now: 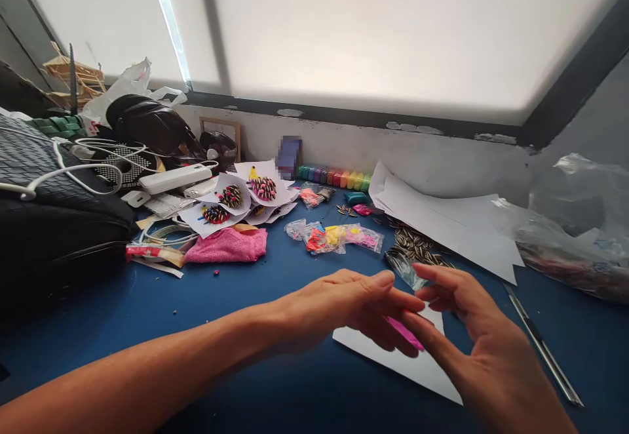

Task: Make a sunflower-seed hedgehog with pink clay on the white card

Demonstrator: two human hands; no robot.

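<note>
My left hand (361, 306) reaches in over a white sheet of paper (393, 355), its fingers stretched out to the right and thumb uppermost. Bright pink clay (405, 334) shows between and under its fingers; most of it is hidden, and I cannot tell whether it rests on the fingers or on the paper. Facing it, my right hand (472, 329) has its fingers spread and curved, its thumb close to the left fingertips. Beyond the hands lie a small clear bag (405, 271) and a pile of striped sunflower seeds (417, 245).
Bags of coloured clay (339, 237) lie mid-table, with a row of coloured tubs (339, 178) behind. Seed-studded clay figures (230, 195) sit on paper beside a pink cloth (226, 245). A utility knife (543, 345) and plastic bag (580, 237) are right; a black bag (63, 224) is left.
</note>
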